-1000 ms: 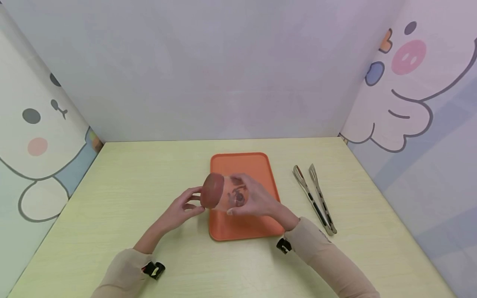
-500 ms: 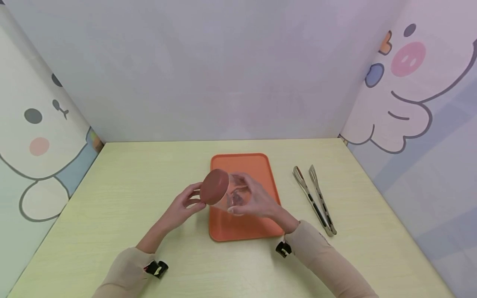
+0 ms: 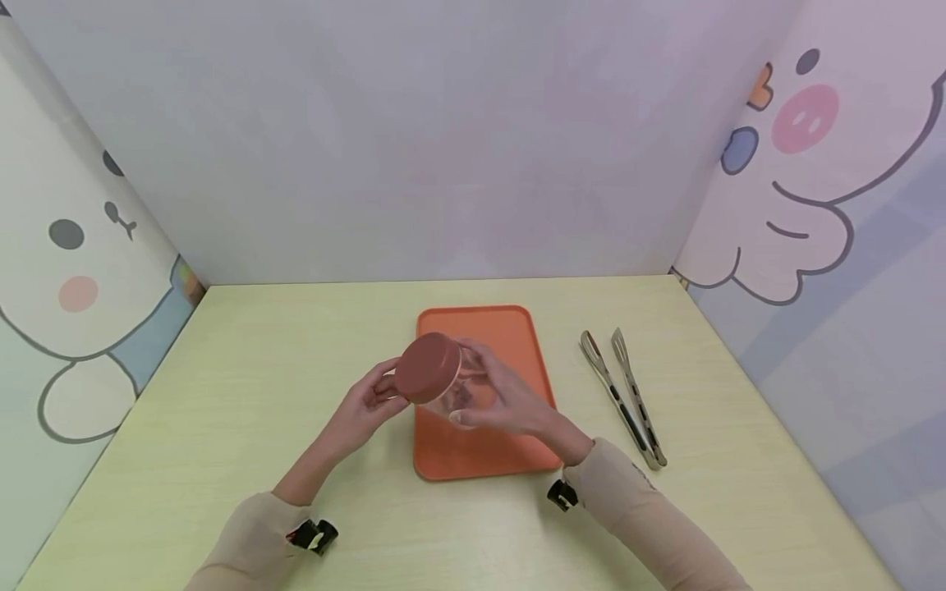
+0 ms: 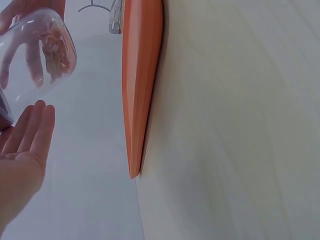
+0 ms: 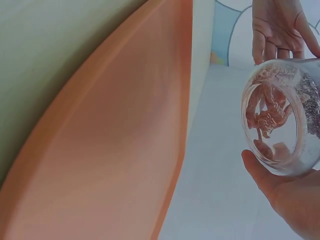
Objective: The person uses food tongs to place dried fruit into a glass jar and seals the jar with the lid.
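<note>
A clear jar [image 5: 295,145] with a reddish-brown lid [image 3: 428,368] is held above the orange tray [image 3: 480,460], tilted with its lid toward the left. Inside lie reddish, shriveled pieces [image 4: 57,52]. My right hand [image 3: 510,398] grips the jar's clear body from the right, thumb on the near side and fingers on the far side. My left hand [image 3: 365,410] is at the lid's left edge, with the thumb tip at its lower rim. In the left wrist view, the fingers [image 4: 37,130] of that hand are straight and lie right beside the lid.
Metal tongs [image 3: 628,402] with black grips lie on the pale table [image 3: 296,345], right of the tray. Walls printed with cartoon animals stand at the left and right, and a plain wall [image 3: 443,164] closes the back.
The jar has turned so that its lid faces more upward and toward the camera. My left hand has shifted slightly up and right with it; my right hand keeps its grip.
</note>
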A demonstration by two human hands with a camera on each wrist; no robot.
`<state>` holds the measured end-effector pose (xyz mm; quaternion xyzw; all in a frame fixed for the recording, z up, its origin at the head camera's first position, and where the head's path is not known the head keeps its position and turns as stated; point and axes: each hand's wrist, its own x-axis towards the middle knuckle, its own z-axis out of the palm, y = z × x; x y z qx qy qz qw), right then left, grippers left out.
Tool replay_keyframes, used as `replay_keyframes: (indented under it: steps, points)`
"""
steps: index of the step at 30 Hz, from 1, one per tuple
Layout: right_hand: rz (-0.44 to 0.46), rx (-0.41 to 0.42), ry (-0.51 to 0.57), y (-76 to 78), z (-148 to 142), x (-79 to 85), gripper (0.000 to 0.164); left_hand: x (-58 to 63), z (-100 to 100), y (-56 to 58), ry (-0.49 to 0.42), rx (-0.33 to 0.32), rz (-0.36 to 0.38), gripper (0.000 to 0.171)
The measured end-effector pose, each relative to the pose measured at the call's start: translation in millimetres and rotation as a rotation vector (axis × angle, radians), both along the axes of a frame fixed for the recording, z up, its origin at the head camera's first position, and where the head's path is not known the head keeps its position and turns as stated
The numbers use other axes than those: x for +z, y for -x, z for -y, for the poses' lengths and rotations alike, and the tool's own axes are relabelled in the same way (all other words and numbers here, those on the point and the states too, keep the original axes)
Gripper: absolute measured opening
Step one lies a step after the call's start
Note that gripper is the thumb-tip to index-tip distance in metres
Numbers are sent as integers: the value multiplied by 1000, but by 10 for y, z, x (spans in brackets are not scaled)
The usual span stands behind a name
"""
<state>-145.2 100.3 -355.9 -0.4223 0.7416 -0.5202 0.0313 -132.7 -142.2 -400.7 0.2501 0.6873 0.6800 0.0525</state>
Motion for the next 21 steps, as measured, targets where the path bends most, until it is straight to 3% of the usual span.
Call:
replay_keyframes:
  steps: [10, 14, 21]
  points:
    - [22, -23, -53, -40, 19, 40, 75, 41, 4, -34, 47, 80, 4, 51]
    - [8, -57, -91, -65, 28, 72, 65, 89, 19, -59, 123, 122, -44, 54]
    - [12, -39, -64, -70, 64, 41, 62, 375, 41, -142, 237, 119, -116, 53]
